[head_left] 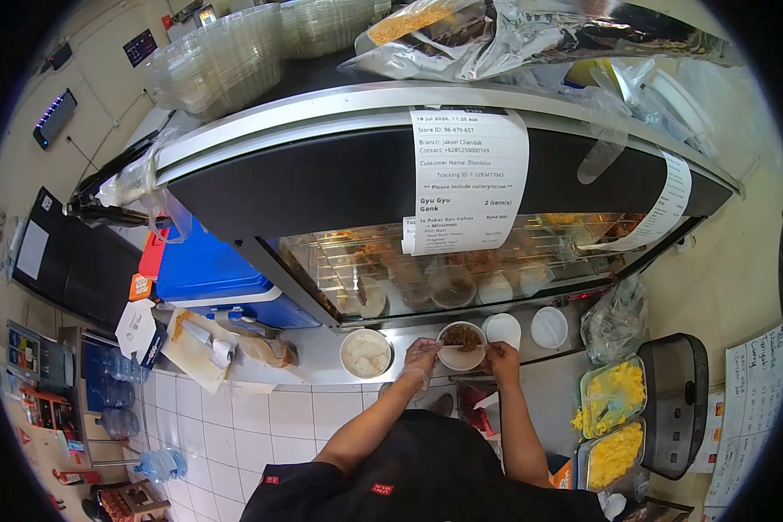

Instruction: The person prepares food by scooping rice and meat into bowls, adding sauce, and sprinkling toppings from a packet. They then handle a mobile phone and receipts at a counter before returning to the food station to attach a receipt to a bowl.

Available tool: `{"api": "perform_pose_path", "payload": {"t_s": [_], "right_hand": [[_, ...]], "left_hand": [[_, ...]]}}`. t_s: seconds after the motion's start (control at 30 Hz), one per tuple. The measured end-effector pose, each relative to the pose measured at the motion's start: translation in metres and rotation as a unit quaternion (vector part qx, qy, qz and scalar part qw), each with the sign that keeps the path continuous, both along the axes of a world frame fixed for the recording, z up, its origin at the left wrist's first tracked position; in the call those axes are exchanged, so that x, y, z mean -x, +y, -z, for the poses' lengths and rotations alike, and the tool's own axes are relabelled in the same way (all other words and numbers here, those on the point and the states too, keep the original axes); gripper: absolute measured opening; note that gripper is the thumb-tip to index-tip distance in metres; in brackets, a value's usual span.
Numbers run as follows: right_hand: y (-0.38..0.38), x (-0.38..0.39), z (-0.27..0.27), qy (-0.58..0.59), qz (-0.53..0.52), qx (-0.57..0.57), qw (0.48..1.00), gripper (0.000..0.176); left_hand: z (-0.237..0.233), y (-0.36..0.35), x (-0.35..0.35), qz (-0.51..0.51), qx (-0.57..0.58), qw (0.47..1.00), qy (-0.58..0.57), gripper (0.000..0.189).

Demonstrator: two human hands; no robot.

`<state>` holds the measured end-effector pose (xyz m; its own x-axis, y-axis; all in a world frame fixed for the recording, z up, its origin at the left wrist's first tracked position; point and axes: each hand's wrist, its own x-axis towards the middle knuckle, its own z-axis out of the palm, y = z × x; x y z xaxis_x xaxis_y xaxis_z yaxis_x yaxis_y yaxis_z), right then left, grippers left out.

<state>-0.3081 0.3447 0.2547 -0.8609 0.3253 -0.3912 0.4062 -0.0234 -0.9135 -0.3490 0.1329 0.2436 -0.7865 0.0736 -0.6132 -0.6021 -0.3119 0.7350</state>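
A round white bowl (450,359) with brown, meat-like food stands on the steel counter in front of me. My left hand (421,358), in a thin clear plastic glove, is closed at the bowl's left rim. On the opposite side, my right hand (502,359) has its fingers pinched at the right rim. A thin pale strip crosses the bowl between the two hands; its kind is too small to tell. To the left sits a bowl of white rice (366,353). Round white lids (502,328) lie just behind my right hand.
A glass-fronted heated display case (374,261) stands behind the counter, with a paper receipt (470,183) hanging on it. Another white round container (549,328) is at right, near trays of yellow food (613,396). A cutting board with a knife (196,348) lies left, beside a blue cooler (209,270).
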Motion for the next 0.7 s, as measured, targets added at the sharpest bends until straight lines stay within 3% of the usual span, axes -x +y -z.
{"api": "perform_pose_path", "payload": {"t_s": [0.1,0.47,0.57,0.7], "right_hand": [[-0.001,0.0,-0.002,0.0,-0.001,-0.007,1.0,0.017],[-0.003,0.005,-0.005,0.0,0.004,-0.049,0.999,0.018],[-0.005,0.004,-0.006,0.045,-0.049,-0.228,0.971,0.017],[0.0,0.003,0.006,0.038,-0.056,-0.318,0.946,0.022]], "left_hand": [[0.005,0.0,0.0,-0.014,-0.039,0.999,0.008,0.011],[0.015,0.0,0.004,0.022,0.006,0.999,0.038,0.014],[0.027,0.003,0.007,0.043,0.079,0.992,0.088,0.01],[0.016,0.005,0.001,0.077,0.117,0.986,0.095,0.008]]}}
